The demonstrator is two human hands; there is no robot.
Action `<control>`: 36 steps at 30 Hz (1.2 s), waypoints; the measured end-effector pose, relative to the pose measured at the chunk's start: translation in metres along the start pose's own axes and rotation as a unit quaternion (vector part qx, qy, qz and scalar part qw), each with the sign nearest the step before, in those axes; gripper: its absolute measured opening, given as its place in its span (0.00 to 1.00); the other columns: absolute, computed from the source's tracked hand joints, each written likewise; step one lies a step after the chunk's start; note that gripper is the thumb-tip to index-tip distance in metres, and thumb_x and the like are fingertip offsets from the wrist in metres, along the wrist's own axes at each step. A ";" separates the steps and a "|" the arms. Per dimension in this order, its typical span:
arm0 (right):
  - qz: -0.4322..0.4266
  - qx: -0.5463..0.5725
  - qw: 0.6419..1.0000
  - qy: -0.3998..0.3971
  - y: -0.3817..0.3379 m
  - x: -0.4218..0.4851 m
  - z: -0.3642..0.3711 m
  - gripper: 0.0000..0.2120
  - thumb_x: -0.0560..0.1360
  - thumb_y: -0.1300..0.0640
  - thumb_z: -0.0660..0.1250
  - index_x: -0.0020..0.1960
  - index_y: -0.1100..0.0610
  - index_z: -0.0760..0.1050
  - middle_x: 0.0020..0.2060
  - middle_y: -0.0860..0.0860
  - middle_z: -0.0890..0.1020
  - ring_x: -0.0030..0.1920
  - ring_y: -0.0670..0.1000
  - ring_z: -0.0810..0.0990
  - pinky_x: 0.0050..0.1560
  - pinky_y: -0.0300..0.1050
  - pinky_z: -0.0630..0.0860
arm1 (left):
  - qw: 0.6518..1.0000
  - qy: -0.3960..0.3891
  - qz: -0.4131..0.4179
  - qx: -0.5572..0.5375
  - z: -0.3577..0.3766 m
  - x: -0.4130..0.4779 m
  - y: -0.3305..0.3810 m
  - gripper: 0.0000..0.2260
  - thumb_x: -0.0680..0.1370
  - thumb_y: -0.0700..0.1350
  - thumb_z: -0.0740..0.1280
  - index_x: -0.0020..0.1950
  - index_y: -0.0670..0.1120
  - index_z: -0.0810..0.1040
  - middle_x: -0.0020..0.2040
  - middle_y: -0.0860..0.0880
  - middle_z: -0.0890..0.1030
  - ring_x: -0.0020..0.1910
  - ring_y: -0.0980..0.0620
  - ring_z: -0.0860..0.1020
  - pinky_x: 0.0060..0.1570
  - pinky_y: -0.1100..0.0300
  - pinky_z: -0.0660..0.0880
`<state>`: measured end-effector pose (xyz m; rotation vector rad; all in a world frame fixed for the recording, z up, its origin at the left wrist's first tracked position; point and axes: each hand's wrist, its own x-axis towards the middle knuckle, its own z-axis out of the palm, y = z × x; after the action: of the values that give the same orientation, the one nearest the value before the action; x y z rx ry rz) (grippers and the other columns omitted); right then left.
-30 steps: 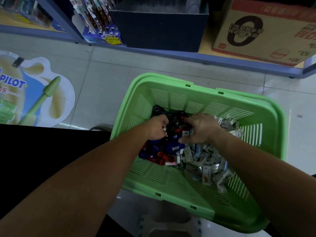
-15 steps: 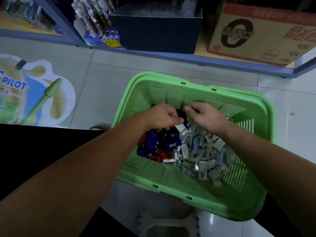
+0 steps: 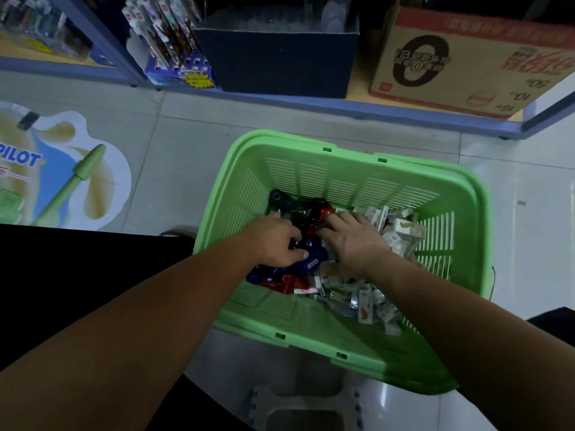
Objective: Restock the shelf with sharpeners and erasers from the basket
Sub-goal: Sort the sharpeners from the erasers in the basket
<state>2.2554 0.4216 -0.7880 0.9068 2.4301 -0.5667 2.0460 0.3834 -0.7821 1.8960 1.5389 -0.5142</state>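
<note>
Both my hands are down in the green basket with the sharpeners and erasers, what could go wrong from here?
The sharpeners and erasers meet in the middle of the basket, just where both hands dig, so a handful may mix the kinds. The left hand curls over several loose sharpeners; one could drop when lifted. The right hand hides what its fingers touch, so a blind grab is likely.

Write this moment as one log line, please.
stage: picking from basket | left hand: grips blue sharpeners | right hand: fingers among sharpeners, grasp unclear | erasers: basket's right side
</note>
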 end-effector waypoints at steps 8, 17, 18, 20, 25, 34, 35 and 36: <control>0.015 0.033 0.999 -0.013 0.003 0.012 -0.003 0.37 0.73 0.27 0.65 0.76 0.44 0.67 0.78 0.47 0.66 0.79 0.54 0.59 0.81 0.59 0.51 | 1.000 0.022 -0.006 0.011 0.020 0.002 0.031 0.25 0.76 0.64 0.69 0.65 0.50 0.71 0.58 0.48 0.80 0.58 0.46 0.75 0.62 0.48 0.68; 0.017 -0.056 0.997 -0.041 -0.002 0.008 0.005 0.48 0.68 0.18 0.60 0.81 0.41 0.57 0.75 0.55 0.62 0.77 0.60 0.59 0.80 0.69 0.47 | 0.987 0.076 0.003 0.142 -0.029 0.001 -0.004 0.11 0.84 0.50 0.63 0.61 0.46 0.79 0.55 0.47 0.80 0.57 0.46 0.75 0.49 0.54 0.68; 0.017 -0.060 0.997 -0.042 -0.003 0.006 0.005 0.48 0.69 0.19 0.59 0.82 0.40 0.57 0.75 0.55 0.61 0.78 0.60 0.59 0.81 0.68 0.47 | 0.987 0.080 -0.003 0.139 -0.030 0.002 -0.003 0.09 0.83 0.47 0.64 0.61 0.46 0.79 0.55 0.47 0.80 0.57 0.46 0.75 0.48 0.54 0.69; 0.023 -0.048 0.998 -0.025 -0.003 0.002 0.005 0.46 0.70 0.20 0.61 0.81 0.42 0.60 0.75 0.54 0.63 0.77 0.59 0.60 0.81 0.66 0.49 | 0.983 0.110 -0.017 0.146 -0.031 0.000 0.002 0.11 0.79 0.41 0.67 0.62 0.46 0.78 0.56 0.47 0.78 0.57 0.46 0.74 0.50 0.53 0.72; -0.004 -0.006 1.000 0.009 0.001 -0.002 0.000 0.31 0.71 0.26 0.67 0.67 0.42 0.76 0.66 0.49 0.68 0.71 0.54 0.65 0.79 0.59 0.57 | 0.979 0.173 0.027 0.102 -0.024 -0.007 0.014 0.17 0.76 0.38 0.68 0.65 0.45 0.76 0.58 0.47 0.76 0.59 0.46 0.73 0.55 0.52 0.73; -0.017 -0.082 0.996 -0.014 0.014 -0.017 -0.009 0.28 0.76 0.27 0.59 0.69 0.41 0.77 0.70 0.47 0.70 0.75 0.54 0.63 0.78 0.63 0.55 | 0.988 0.044 0.056 0.138 0.019 -0.005 0.029 0.26 0.76 0.64 0.68 0.71 0.56 0.74 0.67 0.48 0.69 0.66 0.45 0.66 0.66 0.47 0.64; -0.016 -0.091 0.996 -0.008 0.014 -0.019 -0.009 0.28 0.76 0.28 0.59 0.69 0.42 0.77 0.69 0.48 0.71 0.74 0.55 0.64 0.77 0.63 0.56 | 0.985 0.048 0.059 0.155 0.016 -0.006 0.028 0.24 0.77 0.63 0.68 0.70 0.56 0.75 0.66 0.49 0.70 0.66 0.45 0.66 0.66 0.47 0.64; -0.015 -0.097 0.995 -0.004 0.015 -0.020 -0.008 0.29 0.76 0.28 0.59 0.69 0.42 0.77 0.69 0.48 0.72 0.73 0.55 0.65 0.77 0.63 0.56 | 0.982 0.050 0.058 0.171 0.013 -0.007 0.025 0.23 0.77 0.61 0.68 0.70 0.55 0.76 0.66 0.49 0.70 0.66 0.45 0.66 0.66 0.47 0.64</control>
<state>2.2766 0.4264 -0.7730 0.7868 2.4434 -0.3363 2.0692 0.3666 -0.7808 2.2874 1.4631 -0.6745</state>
